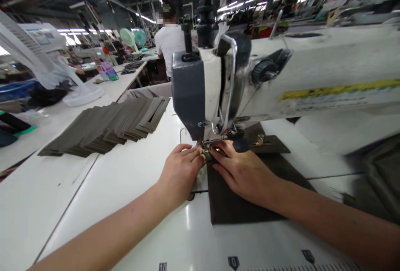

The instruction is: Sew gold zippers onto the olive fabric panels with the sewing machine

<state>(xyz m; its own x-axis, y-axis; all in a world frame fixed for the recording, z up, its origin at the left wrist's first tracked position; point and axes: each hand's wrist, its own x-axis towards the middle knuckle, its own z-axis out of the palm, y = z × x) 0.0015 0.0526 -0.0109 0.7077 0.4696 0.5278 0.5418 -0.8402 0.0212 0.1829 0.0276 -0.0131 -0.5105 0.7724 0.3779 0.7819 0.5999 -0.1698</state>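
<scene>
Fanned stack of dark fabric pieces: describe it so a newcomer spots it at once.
Start at the white sewing machine on the white worktable. Left of its grey head lies a long fanned row of olive-grey fabric pieces. Unlike the single dark panel at the needle, the top piece has a rectangular slot.

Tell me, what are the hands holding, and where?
The left hand and right hand press the dark fabric at its end under the sewing machine.
</scene>
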